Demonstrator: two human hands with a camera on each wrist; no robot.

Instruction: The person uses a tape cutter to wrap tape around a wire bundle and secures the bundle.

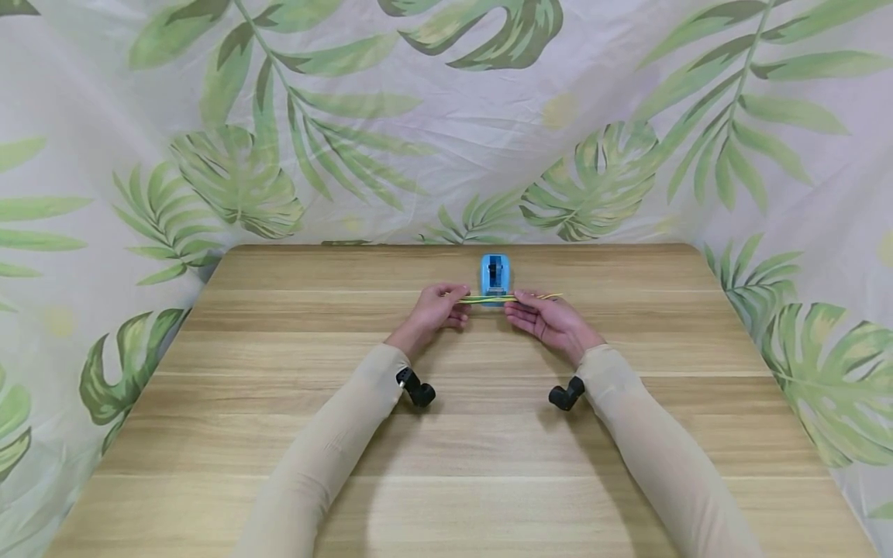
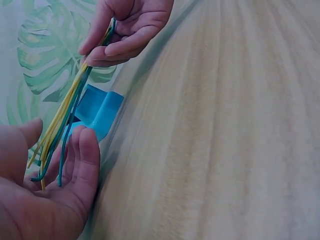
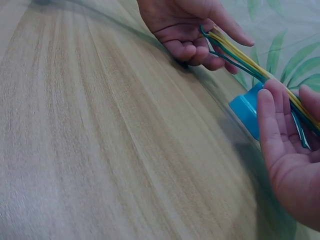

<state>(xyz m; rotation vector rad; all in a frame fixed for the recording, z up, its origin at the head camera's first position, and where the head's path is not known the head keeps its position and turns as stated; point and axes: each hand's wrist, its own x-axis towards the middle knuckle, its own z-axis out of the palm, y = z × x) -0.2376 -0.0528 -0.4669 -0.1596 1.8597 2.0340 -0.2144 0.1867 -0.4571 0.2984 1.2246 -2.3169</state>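
Observation:
Between the hands runs a bundle of thin yellow and green wires [image 1: 488,299], level and crosswise in the head view. My right hand [image 1: 551,322] pinches the bundle between thumb and fingers, and some ends stick out past it to the right. At the bundle's other end is my left hand [image 1: 434,314]; loose wire ends [image 2: 45,160] spread over its palm, and its thumb stands apart from them in the left wrist view. Just behind the wires sits a blue tape dispenser [image 1: 495,271] with a toothed edge, its near part crossed by the bundle.
The wooden table [image 1: 474,465] ends at a back edge not far behind the dispenser. A leaf-printed cloth [image 1: 446,116] hangs behind it and along both sides. Each sleeved wrist carries a small black camera [image 1: 418,389].

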